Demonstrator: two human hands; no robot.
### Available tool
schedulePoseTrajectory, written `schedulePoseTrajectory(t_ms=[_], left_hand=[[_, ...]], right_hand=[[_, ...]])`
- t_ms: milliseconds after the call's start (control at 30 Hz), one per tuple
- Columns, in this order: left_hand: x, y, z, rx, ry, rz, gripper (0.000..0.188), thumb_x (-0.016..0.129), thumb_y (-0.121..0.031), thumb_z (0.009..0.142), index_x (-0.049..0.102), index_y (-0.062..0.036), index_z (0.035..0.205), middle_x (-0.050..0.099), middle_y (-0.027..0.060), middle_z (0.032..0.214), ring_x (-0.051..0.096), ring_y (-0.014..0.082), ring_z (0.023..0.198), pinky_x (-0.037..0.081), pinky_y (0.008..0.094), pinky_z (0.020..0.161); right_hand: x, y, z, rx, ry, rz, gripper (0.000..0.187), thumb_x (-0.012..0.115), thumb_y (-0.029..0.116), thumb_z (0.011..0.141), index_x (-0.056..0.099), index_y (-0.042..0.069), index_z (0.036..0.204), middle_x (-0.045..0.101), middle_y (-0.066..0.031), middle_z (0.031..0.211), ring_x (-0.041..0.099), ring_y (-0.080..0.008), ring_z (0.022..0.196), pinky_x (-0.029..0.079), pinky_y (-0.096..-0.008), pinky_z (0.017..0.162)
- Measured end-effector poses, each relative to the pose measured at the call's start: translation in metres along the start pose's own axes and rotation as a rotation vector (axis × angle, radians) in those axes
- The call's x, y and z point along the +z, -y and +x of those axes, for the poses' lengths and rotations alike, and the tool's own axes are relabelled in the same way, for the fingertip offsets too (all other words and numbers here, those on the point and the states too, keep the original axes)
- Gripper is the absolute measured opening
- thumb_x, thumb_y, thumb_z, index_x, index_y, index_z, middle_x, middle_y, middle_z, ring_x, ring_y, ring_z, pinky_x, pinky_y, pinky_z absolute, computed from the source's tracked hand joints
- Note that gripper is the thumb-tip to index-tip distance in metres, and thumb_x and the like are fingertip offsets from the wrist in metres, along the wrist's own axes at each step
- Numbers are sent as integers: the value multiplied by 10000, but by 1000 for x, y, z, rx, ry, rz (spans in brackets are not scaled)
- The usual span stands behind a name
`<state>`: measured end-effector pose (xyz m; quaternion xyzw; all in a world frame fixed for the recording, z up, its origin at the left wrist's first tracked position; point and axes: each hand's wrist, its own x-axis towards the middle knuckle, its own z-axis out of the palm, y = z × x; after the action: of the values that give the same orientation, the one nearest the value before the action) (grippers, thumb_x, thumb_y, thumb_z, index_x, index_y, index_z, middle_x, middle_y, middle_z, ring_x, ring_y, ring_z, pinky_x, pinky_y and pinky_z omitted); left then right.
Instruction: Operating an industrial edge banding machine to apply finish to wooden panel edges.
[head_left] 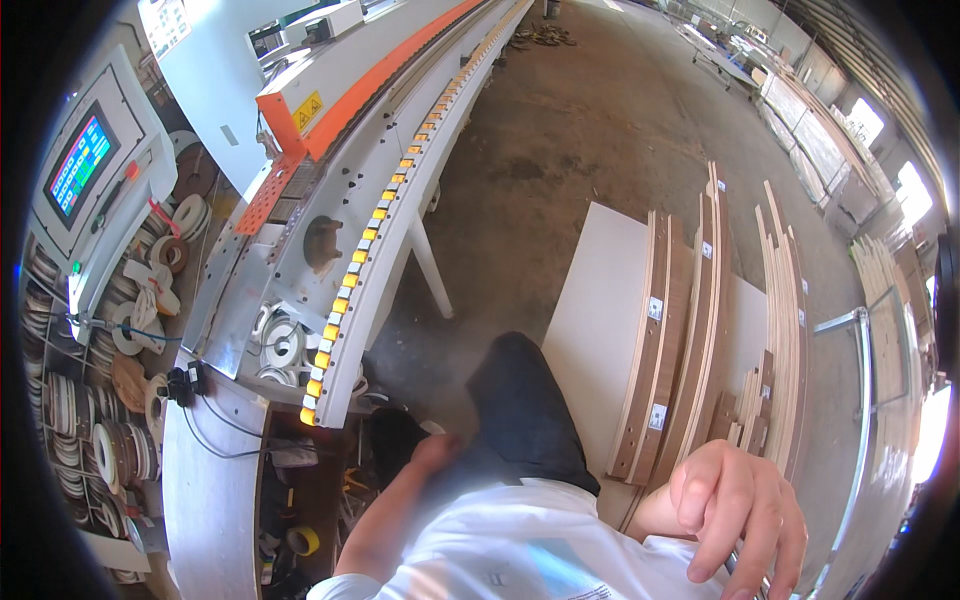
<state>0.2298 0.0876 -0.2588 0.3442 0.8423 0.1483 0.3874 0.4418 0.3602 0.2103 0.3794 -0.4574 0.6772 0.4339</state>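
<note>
My right hand [745, 515] is raised at the lower right, its fingers loosely bent and apart. Nothing shows in its grasp, though the palm is hidden; a bit of shiny metal shows beside the fingers. Low beside my dark-trousered leg [530, 405] is my left hand [437, 453], small and blurred, its fingers hard to make out. Beyond my right hand stand stacks of narrow wood-edged boards [690, 330] with small white labels. A wide pale panel [595, 290] lies under them.
A long machine with an orange-edged white housing [300, 105] and a yellow-and-grey roller rail [362, 245] runs along the left. Its control screen [82, 165] is lit. Rolls of edging tape [115, 450] fill a rack. A metal frame [862, 400] stands at the right.
</note>
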Motion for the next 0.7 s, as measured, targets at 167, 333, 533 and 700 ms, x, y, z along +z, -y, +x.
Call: schedulePoseTrajectory(t_ms=[167, 333, 533, 700], left_hand=[[-10, -11, -4, -5, 75, 25, 384, 568, -402, 986, 714, -174, 1257, 711, 163, 1270, 663, 369, 1196, 515, 474, 1014], [-5, -2, -2, 20, 19, 6, 383, 599, -425, 969, 732, -171, 1222, 730, 159, 1207, 684, 373, 1138, 535, 474, 982], [3, 9, 2, 55, -17, 10, 379, 632, -439, 955, 754, -164, 1185, 748, 150, 1151, 705, 373, 1083, 557, 467, 948], [3, 6, 1, 46, -22, 16, 379, 638, -439, 953, 756, -164, 1186, 750, 147, 1146, 708, 372, 1077, 559, 469, 943]], right_hand=[[-8, -9, 12, -6, 211, 9, 252, 741, 178, 976, 774, 325, 1177, 794, 42, 1095, 699, -115, 823, 401, -233, 642], [-6, -11, 14, 1, 211, 20, 252, 745, 173, 969, 777, 326, 1167, 796, 43, 1082, 702, -116, 813, 396, -235, 630], [-4, -9, 12, -13, 194, 22, 238, 732, 178, 978, 781, 319, 1162, 799, 37, 1074, 702, -116, 805, 395, -232, 622], [-5, -6, 10, -25, 176, 12, 236, 724, 178, 982, 780, 313, 1168, 800, 30, 1074, 702, -119, 805, 398, -232, 620]])
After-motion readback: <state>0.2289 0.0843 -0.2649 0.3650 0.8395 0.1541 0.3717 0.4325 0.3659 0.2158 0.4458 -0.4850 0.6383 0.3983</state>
